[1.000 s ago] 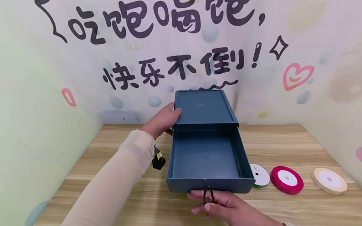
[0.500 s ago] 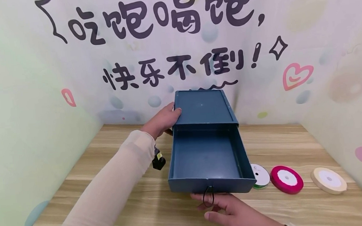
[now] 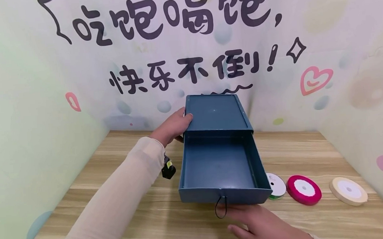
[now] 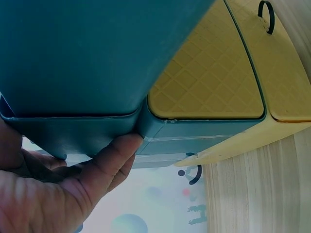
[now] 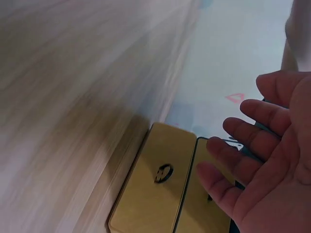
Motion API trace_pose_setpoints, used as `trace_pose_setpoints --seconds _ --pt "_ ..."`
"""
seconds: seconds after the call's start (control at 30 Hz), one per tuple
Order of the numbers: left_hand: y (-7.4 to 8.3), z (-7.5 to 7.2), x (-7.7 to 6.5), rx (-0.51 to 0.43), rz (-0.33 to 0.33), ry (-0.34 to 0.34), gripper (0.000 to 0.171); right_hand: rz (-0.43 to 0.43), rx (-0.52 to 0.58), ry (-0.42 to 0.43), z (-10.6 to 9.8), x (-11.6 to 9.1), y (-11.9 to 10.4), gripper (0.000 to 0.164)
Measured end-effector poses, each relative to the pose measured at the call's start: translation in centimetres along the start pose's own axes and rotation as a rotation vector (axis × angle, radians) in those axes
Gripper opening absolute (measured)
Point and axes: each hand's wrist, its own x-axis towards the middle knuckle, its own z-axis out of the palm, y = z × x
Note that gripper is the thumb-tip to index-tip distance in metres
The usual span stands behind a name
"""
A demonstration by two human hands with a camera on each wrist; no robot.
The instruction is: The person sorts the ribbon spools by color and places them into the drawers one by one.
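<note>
A blue drawer cabinet stands at the middle of the table, its top drawer pulled well out and bare inside. My left hand holds the cabinet's left side near the back, thumb over the top edge. In the left wrist view its fingers press the blue shell, beside a yellow quilted drawer front. Below the drawer front hangs a thin black loop pull. My right hand, fingers loosely bent and holding nothing, is just under that front. Yellow lower drawers show in the right wrist view.
Right of the cabinet lie a white-and-green ribbon spool, a red ribbon spool and a cream ribbon spool on the wooden table. A printed backdrop rises close behind. A black device hangs at my left wrist.
My right hand has let go of the loop pull and drawn slightly right and toward me. The loop now hangs free. The left hand and the drawer stay nearly still.
</note>
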Motion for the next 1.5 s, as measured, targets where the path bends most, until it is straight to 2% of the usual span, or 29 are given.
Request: trace_pose_setpoints --seconds 0.13,0.27,0.4,0.63,0.77,1.23,1.5 --pt "0.1 0.0 -0.1 -0.005 -0.006 -0.002 0.057 -0.056 -0.127 0.016 0.0 -0.4 0.5 0.045" --pt "0.2 -0.1 -0.2 -0.002 -0.006 -0.004 0.057 -0.103 -0.207 0.023 -0.2 -0.7 0.6 0.047" --pt "0.1 -0.1 -0.2 -0.002 -0.004 -0.005 0.057 -0.15 -0.241 0.02 -0.5 -0.9 0.4 0.045" --pt "0.2 0.0 -0.2 0.004 -0.002 -0.01 0.057 -0.209 -0.228 0.057 -0.8 -1.4 -0.2 0.044" --pt "0.3 0.0 -0.2 0.002 -0.005 -0.009 0.059 -0.252 -0.277 0.073 -1.0 -1.7 -0.5 0.045" --pt "0.3 0.0 -0.3 -0.007 -0.01 -0.006 0.059 -0.375 -0.434 0.044 -1.9 -2.5 -2.0 0.048" --pt "0.2 -0.1 -0.3 -0.002 -0.007 -0.019 0.058 -0.44 -0.547 0.074 -2.9 -3.0 -3.1 0.056"
